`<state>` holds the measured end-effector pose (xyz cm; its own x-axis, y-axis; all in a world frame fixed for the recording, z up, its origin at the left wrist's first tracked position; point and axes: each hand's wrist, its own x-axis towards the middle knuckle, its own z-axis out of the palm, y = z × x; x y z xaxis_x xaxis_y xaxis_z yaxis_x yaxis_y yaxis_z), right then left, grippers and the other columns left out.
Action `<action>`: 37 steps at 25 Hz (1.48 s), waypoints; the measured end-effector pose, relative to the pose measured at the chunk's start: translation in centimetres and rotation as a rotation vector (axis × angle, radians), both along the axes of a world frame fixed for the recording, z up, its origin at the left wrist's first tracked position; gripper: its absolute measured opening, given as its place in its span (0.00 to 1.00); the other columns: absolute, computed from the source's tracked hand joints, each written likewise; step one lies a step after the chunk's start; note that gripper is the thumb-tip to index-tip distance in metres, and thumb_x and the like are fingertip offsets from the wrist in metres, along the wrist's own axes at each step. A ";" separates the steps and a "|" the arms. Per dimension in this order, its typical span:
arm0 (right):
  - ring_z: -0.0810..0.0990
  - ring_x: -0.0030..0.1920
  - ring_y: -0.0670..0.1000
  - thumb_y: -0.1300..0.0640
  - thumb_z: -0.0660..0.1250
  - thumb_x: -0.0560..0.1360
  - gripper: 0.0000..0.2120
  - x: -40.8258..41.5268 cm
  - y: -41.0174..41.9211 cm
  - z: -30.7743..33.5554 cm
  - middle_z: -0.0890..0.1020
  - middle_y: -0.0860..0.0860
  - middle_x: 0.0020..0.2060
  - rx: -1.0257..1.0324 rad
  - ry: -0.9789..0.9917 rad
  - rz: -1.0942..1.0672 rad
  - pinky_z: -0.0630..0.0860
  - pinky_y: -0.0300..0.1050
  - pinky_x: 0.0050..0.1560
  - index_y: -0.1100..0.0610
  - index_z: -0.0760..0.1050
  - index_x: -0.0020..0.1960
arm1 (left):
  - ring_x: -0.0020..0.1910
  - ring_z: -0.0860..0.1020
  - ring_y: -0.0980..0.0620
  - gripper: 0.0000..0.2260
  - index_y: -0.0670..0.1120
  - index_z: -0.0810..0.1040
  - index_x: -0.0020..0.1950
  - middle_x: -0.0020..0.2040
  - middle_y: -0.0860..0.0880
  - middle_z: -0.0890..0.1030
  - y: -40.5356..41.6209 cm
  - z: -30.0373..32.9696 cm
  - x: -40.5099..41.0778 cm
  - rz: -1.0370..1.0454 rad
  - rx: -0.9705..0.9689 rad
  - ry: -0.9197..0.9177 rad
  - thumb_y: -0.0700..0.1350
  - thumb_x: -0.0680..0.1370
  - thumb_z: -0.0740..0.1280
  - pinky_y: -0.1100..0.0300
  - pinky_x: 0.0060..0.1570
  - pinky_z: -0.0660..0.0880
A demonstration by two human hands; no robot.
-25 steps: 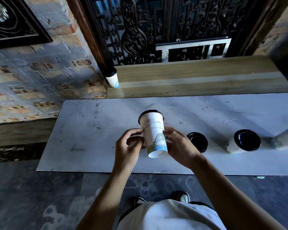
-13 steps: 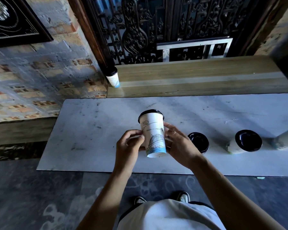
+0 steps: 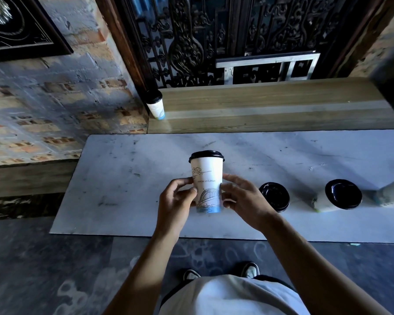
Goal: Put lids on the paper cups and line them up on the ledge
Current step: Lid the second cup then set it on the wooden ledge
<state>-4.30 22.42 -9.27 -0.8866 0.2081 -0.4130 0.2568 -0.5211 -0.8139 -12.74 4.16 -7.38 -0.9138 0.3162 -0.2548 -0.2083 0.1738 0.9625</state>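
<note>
A white paper cup (image 3: 207,180) with line drawings and a black lid is held upright above the marble slab (image 3: 127,178). My left hand (image 3: 174,202) grips its left side and my right hand (image 3: 243,198) grips its right side. One lidded cup (image 3: 155,106) stands at the far left end of the wooden ledge (image 3: 271,105). A loose black lid (image 3: 275,196) lies on the slab right of my hands. Further right, a cup with a black lid (image 3: 338,196) rests on the slab, and another cup (image 3: 393,193) is cut off by the frame edge.
A brick wall (image 3: 43,105) rises at the left with a dark framed picture (image 3: 21,26). Behind the ledge stands an ornate black metal grille (image 3: 237,30). Dark patterned floor and my shoes (image 3: 250,269) lie below the slab's front edge.
The cup has turned slightly in my hands and tilted more upright, its printed bridge now facing me. Both hands stay on it.
</note>
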 end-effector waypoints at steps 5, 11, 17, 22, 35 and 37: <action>0.86 0.45 0.49 0.60 0.67 0.81 0.12 -1.9 -1.5 -0.3 0.88 0.52 0.47 0.224 -0.059 0.038 0.81 0.44 0.43 0.59 0.79 0.64 | 0.46 0.85 0.61 0.15 0.53 0.80 0.52 0.51 0.59 0.87 -1.4 -1.3 -2.7 -0.074 -0.062 0.019 0.33 0.77 0.71 0.52 0.51 0.82; 0.86 0.55 0.58 0.63 0.76 0.73 0.24 -7.2 -2.3 0.2 0.85 0.59 0.56 0.411 -0.103 0.022 0.85 0.59 0.51 0.55 0.75 0.67 | 0.48 0.85 0.62 0.21 0.49 0.75 0.53 0.51 0.53 0.86 -1.5 -1.5 -8.2 -0.174 -0.044 -0.037 0.32 0.69 0.79 0.67 0.43 0.80; 0.83 0.51 0.45 0.59 0.80 0.66 0.22 -15.5 1.5 1.2 0.84 0.45 0.50 0.906 -0.122 0.092 0.80 0.46 0.51 0.51 0.79 0.59 | 0.52 0.85 0.50 0.26 0.53 0.75 0.55 0.57 0.52 0.84 2.8 -1.5 -16.1 -0.200 -0.104 0.019 0.34 0.66 0.81 0.53 0.50 0.82; 0.85 0.53 0.50 0.62 0.79 0.66 0.20 -26.7 9.0 -1.9 0.86 0.50 0.51 0.961 -0.150 0.173 0.81 0.56 0.59 0.55 0.81 0.57 | 0.53 0.85 0.50 0.27 0.47 0.78 0.65 0.57 0.47 0.85 10.7 -4.9 -26.4 -0.249 -0.209 0.083 0.35 0.67 0.79 0.44 0.60 0.82; 0.86 0.51 0.48 0.61 0.78 0.69 0.30 -44.0 23.0 -17.0 0.83 0.49 0.58 1.125 -0.053 0.240 0.83 0.47 0.56 0.54 0.72 0.68 | 0.51 0.86 0.43 0.32 0.48 0.67 0.62 0.49 0.48 0.84 24.7 -21.7 -44.1 -0.310 -0.225 0.320 0.44 0.61 0.76 0.38 0.51 0.84; 0.86 0.51 0.46 0.61 0.78 0.69 0.29 -44.3 23.3 -17.7 0.83 0.48 0.57 1.096 -0.046 0.227 0.83 0.49 0.55 0.54 0.72 0.67 | 0.49 0.87 0.45 0.31 0.49 0.67 0.60 0.48 0.49 0.85 24.8 -21.9 -44.8 -0.315 -0.255 0.349 0.44 0.62 0.77 0.40 0.51 0.84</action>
